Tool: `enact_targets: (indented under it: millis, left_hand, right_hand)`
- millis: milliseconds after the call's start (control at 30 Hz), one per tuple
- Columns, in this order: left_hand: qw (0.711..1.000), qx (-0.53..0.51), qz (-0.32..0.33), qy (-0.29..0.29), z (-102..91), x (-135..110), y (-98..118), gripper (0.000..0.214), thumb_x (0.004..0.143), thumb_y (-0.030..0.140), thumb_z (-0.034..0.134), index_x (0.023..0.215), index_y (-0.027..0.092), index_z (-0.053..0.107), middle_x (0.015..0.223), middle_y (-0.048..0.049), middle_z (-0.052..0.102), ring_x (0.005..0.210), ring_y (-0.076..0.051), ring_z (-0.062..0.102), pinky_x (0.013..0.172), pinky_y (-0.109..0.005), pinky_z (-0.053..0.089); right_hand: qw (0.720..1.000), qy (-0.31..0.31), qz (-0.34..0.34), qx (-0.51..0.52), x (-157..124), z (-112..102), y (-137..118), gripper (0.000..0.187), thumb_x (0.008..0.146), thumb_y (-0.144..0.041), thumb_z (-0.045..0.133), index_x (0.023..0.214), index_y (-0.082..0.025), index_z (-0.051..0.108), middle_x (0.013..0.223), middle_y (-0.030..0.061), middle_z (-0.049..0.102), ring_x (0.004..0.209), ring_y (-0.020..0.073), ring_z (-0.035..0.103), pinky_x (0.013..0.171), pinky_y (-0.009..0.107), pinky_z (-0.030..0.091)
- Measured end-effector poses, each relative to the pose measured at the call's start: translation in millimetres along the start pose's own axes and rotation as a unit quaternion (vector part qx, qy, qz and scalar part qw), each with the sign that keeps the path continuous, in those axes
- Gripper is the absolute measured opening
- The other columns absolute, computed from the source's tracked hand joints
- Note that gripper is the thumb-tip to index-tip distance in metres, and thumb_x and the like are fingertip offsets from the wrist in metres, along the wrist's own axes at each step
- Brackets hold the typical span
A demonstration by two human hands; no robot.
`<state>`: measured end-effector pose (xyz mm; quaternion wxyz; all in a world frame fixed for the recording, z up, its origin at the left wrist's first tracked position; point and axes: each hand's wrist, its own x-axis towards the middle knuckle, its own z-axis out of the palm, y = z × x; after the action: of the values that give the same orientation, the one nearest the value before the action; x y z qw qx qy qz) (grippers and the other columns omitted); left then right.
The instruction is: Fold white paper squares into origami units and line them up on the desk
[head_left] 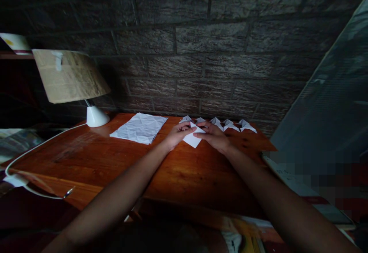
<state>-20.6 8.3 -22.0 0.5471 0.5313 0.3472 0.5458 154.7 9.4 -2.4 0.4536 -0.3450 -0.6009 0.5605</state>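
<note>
Between my two hands, just above the wooden desk, is a piece of folded white paper (192, 141) in a diamond-like shape, one point upward. My left hand (177, 134) grips its left side, the thumb lying across the front; a ring shows on a finger. On the right side my right hand (215, 135) pinches the paper with thumb and fingers. Behind the hands stands a row of several folded paper pieces (229, 125) along the wall, partly covered by my fingers. Left of them lies a stack of creased white paper sheets (139, 127).
A lamp (71, 76) with a papery shade stands at the desk's left end, its white cord (43, 145) running over the left edge. The dark block wall (189, 69) rises behind the wooden desk (184, 180). A cup (16, 43) sits on a shelf at upper left.
</note>
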Motion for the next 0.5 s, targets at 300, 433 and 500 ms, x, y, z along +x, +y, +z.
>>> enact_targets:
  millis: [300,433,500]
  left_hand:
    - [0.998,0.015,-0.045,-0.032,4.5,-5.3,3.8,0.035,0.059,0.043,0.088,0.077,0.015,0.076,0.065,-0.0019,0.068,0.054,-0.012,0.056,0.054,-0.025,0.037]
    - [0.998,0.001,-0.058,0.018,6.2,-5.1,2.0,0.031,0.058,0.041,0.088,0.065,0.016,0.070,0.055,0.0012,0.062,0.048,-0.011,0.052,0.048,-0.024,0.032]
    - [0.998,-0.001,-0.055,0.030,8.0,-5.3,0.6,0.031,0.060,0.040,0.087,0.063,0.016,0.069,0.054,0.0018,0.061,0.047,-0.011,0.051,0.048,-0.025,0.031]
  right_hand:
    - [0.999,-0.018,-0.007,-0.043,-13.8,1.8,-2.1,0.051,0.061,-0.026,0.084,0.107,-0.024,0.061,0.084,0.0001,0.074,0.076,0.0193,0.069,0.073,0.032,0.052]
    - [0.999,-0.042,-0.001,-0.024,-11.8,2.8,-5.5,0.048,0.061,-0.024,0.083,0.106,-0.024,0.065,0.089,0.0007,0.075,0.080,0.0189,0.069,0.078,0.033,0.052]
    - [0.999,-0.049,0.007,-0.012,-10.6,2.7,-7.0,0.047,0.060,-0.023,0.083,0.105,-0.025,0.068,0.089,0.0004,0.075,0.079,0.0185,0.069,0.078,0.033,0.052]
